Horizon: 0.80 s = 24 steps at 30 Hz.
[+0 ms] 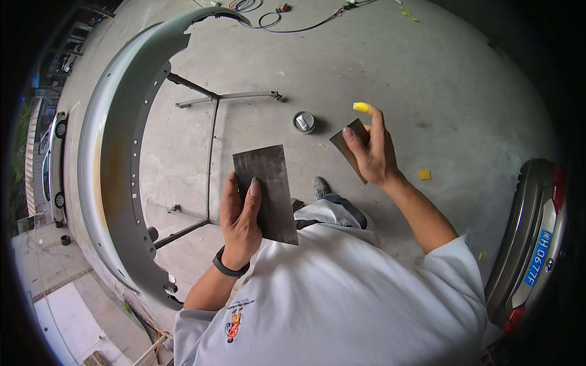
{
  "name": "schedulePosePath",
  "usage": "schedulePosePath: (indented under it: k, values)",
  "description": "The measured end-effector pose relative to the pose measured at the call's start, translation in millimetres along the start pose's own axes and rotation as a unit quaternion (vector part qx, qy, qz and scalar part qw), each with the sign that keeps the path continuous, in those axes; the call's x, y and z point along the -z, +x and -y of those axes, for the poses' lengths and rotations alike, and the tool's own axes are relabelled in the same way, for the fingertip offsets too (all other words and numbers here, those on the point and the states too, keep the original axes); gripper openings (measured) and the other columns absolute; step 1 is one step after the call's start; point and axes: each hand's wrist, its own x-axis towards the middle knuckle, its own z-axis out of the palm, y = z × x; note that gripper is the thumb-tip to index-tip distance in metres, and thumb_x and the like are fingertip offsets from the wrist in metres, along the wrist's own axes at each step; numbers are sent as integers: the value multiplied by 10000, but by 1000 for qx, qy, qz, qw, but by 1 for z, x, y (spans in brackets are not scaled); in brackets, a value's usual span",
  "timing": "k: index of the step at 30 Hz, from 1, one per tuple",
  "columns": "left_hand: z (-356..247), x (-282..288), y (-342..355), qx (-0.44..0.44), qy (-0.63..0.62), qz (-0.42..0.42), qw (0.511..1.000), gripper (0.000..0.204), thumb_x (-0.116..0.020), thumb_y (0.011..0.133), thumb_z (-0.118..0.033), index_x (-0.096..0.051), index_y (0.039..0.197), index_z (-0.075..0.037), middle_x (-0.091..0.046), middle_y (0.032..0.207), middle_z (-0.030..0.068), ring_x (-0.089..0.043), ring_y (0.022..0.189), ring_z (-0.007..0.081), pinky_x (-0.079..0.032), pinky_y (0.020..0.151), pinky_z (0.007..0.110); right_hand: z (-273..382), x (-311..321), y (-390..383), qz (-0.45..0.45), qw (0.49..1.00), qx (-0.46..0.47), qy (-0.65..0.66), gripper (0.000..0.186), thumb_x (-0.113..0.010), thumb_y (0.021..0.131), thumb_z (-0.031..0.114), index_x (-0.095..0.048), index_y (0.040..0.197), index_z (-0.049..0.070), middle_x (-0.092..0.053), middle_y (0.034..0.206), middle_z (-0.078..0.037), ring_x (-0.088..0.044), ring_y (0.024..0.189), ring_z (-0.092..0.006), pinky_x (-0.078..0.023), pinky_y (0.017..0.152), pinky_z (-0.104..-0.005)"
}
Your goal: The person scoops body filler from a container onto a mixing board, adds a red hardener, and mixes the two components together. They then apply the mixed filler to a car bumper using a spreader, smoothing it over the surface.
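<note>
My left hand, with a dark band on its wrist, grips a large dark metal plate by its left edge, the thumb lying on its face. Out to the right, my right hand pinches a smaller dark metal scraper blade with the thumb on top. Yellow tape wraps the tip of its raised index finger. The plate and the blade are apart. On my left stands a long curved silver car body panel, with a brownish patch along its middle; neither hand touches it.
A metal stand spreads its legs beside the panel. An open round tin and a yellow square lie on the concrete floor. Cables trail at the far side. Parked cars stand at the right and far left.
</note>
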Motion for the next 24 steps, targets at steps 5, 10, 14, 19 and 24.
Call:
schedulePosePath:
  k: [5, 10, 14, 19, 24]
  values:
    - [3, -25, -13, -26, 21, 27, 999, 330, -534, 1133, -101, -471, 1430, 28, -616, 1262, 53, -548, 1111, 81, -424, 994, 213, 24, -16, -2, -11, 903, -109, 416, 536, -519, 1142, 365, -415, 1470, -46, -535, 732, 45, -428, 641, -16, -347, 580, -213]
    - [-5, -8, -29, -19, -49, -91, 994, 281, -524, 1139, -109, -505, 1395, 5, -639, 1244, 48, -584, 1072, 72, -487, 935, 214, 38, -55, -12, 123, 978, 149, 74, 929, -723, 984, 546, -299, 1492, -106, -607, 651, -124, -558, 528, -270, -409, 542, -408]
    - [-8, -11, -51, 17, -18, -134, 991, 282, -523, 1139, -106, -494, 1400, -2, -627, 1217, 31, -545, 1083, 68, -431, 981, 209, 38, -62, -19, 82, 963, -21, 257, 590, -547, 1126, 407, -391, 1428, -75, -579, 678, 13, -457, 562, -53, -396, 525, -283]
    - [-2, 2, -89, -100, -101, -176, 974, 293, -540, 1137, -130, -501, 1394, 4, -613, 1215, 41, -550, 994, 72, -438, 913, 194, 72, -75, -43, 210, 966, 144, 54, 843, -658, 1033, 531, -372, 1513, -99, -560, 650, -119, -525, 560, -213, -455, 581, -379]
    - [11, 35, -140, -94, 128, -105, 982, 288, -549, 1127, -135, -512, 1358, 32, -628, 917, 37, -494, 768, 93, -422, 684, 237, 81, -51, -49, 105, 962, 244, -60, 555, -736, 973, 527, -608, 1040, -9, -571, 575, -81, -618, 477, -274, -495, 491, -397]
